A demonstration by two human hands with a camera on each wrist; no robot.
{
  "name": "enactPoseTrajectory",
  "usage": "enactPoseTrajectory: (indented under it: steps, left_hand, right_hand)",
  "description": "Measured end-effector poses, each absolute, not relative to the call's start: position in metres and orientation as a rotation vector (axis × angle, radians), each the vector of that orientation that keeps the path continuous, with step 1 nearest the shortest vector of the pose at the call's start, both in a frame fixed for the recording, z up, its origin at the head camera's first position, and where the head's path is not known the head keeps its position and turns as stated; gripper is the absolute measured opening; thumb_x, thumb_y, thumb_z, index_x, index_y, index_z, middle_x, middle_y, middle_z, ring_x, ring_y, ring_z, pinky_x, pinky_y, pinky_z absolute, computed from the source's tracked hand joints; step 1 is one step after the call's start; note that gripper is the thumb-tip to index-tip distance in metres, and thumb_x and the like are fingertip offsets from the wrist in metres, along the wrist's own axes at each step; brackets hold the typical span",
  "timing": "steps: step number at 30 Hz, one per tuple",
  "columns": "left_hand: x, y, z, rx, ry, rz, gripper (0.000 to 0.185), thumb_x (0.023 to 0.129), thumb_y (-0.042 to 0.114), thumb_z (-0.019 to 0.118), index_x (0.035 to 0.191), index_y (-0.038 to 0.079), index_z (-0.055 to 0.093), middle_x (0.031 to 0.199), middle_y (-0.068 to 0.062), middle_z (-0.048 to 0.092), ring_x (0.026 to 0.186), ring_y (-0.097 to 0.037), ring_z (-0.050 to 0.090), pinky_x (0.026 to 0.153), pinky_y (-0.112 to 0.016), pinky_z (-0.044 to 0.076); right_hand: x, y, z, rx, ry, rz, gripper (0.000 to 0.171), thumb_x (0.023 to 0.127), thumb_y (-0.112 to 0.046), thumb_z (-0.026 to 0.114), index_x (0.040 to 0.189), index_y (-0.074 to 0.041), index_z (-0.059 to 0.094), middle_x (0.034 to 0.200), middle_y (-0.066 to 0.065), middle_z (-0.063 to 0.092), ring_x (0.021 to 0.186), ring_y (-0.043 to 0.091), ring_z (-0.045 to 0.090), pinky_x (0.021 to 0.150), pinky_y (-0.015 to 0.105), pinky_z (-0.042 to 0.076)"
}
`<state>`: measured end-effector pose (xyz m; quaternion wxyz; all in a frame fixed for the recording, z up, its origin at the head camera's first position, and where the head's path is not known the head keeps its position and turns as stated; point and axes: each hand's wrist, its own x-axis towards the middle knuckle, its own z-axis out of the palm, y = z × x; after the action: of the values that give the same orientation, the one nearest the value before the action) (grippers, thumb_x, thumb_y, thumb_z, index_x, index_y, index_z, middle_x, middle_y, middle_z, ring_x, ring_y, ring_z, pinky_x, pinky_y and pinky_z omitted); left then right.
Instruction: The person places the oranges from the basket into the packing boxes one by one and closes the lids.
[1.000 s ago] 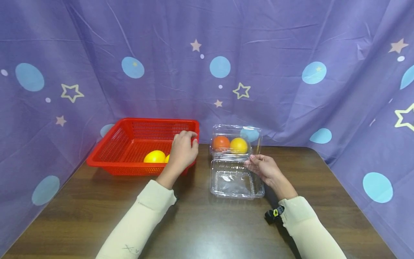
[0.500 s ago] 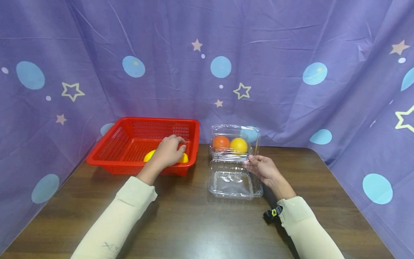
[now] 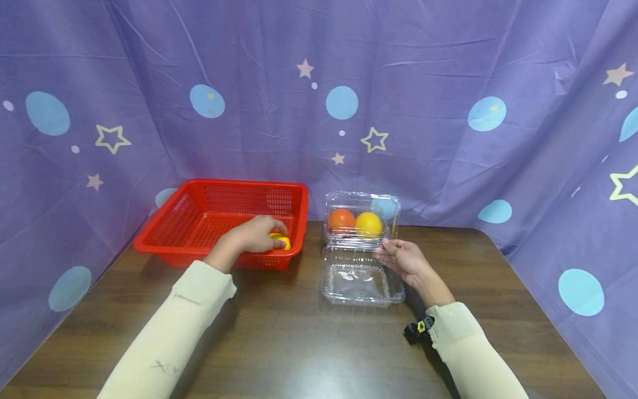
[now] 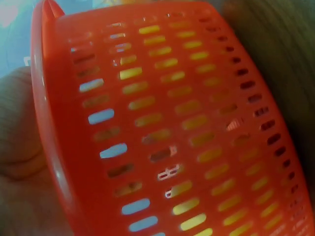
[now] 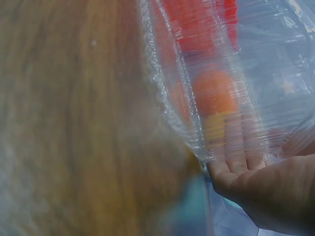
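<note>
Dark brown wood-grain worktop (image 3: 309, 338), rounded far-right corner. Purple curtain (image 3: 423, 72) hung behind and along left and right sides, creased, printed with light-blue discs, cream stars, small white dots. Even soft light, faint sheen on near worktop.

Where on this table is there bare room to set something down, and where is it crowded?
Bare wood spans the table front between the two sleeves, and the right side beyond the clear clamshell box. A narrow strip runs between the red basket and the box. The back edge is crowded: left hand on a yellow fruit in the basket, right hand gripping the box.
</note>
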<state>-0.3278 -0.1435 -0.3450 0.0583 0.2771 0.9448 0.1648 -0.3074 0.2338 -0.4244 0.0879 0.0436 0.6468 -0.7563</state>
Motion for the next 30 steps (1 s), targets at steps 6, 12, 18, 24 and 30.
enactPoseTrajectory:
  steps: [6,12,18,24,30]
  left_hand:
    - [-0.335,-0.149,-0.343,0.814,2.788,0.402,0.040,0.091,0.012,0.072,0.131,0.009,0.068,0.126,-0.008,0.068,0.112,-0.026,0.059,0.103,-0.046,0.045]
    - [-0.344,-0.149,-0.345,0.757,2.754,0.418,0.046,0.086,0.004,0.070,0.132,0.012,0.068,0.124,-0.009,0.067,0.111,-0.027,0.058,0.102,-0.047,0.045]
    - [-0.350,-0.146,-0.351,0.754,2.742,0.404,0.048,0.087,0.008,0.070,0.134,0.011,0.067,0.123,-0.007,0.066,0.107,-0.026,0.056,0.099,-0.044,0.046]
    - [-0.354,-0.143,-0.347,0.744,2.710,0.361,0.051,0.086,0.008,0.072,0.136,0.012,0.065,0.122,-0.006,0.065,0.105,-0.026,0.056,0.095,-0.043,0.048]
    - [-0.358,-0.140,-0.347,0.791,2.704,0.319,0.046,0.087,0.014,0.077,0.132,0.012,0.068,0.118,-0.005,0.067,0.102,-0.025,0.056,0.094,-0.042,0.047]
  right_hand:
    - [-0.307,0.233,-0.424,0.128,1.924,-2.253,0.024,0.107,-0.011,0.051,0.120,0.009,0.052,0.091,0.006,0.074,0.090,0.018,0.073,0.103,0.040,0.050]
    - [-0.307,0.234,-0.425,0.140,1.919,-2.252,0.023,0.108,-0.012,0.051,0.119,0.008,0.053,0.091,0.006,0.074,0.089,0.018,0.073,0.101,0.039,0.051]
    - [-0.307,0.232,-0.426,0.149,1.910,-2.251,0.021,0.107,-0.014,0.052,0.115,0.005,0.055,0.091,0.007,0.075,0.090,0.018,0.074,0.101,0.039,0.051]
    - [-0.308,0.231,-0.426,0.162,1.908,-2.251,0.017,0.108,-0.013,0.051,0.112,0.002,0.056,0.090,0.006,0.075,0.088,0.017,0.074,0.101,0.039,0.052]
    - [-0.309,0.232,-0.426,0.178,1.905,-2.246,0.016,0.108,-0.014,0.051,0.111,0.001,0.057,0.089,0.006,0.075,0.087,0.017,0.074,0.098,0.038,0.054]
